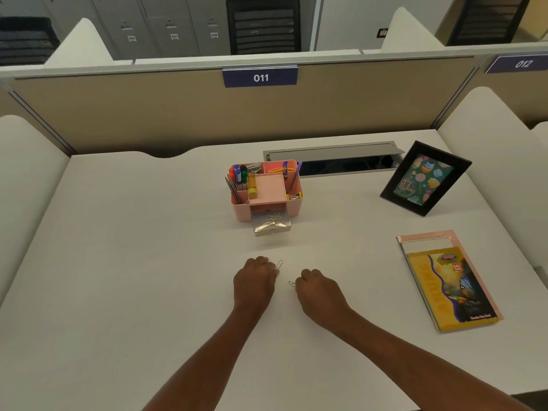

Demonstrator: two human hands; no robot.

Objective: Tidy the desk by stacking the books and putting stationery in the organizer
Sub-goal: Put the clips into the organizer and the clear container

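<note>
I observe both hands low over the surface point(148, 262), knuckles up, near each other but apart. The left hand point(254, 280) has its fingers curled under, and its fingertips pinch a clip point(279, 264) that sticks out toward the far side. The right hand point(319, 292) is likewise curled and pinches a second clip point(291, 283) at its fingertips. I cannot tell whether that one touches the surface.

The organizer point(293, 203) stands beyond the hands at mid-desk, with pens point(240, 179) upright in its left compartment. Its clear drawer point(272, 225) is pulled out toward me and holds more clips.

The books point(447, 280) lie stacked well to the right, a yellow one on top. A frame point(425, 178) stands tilted behind them.
</note>
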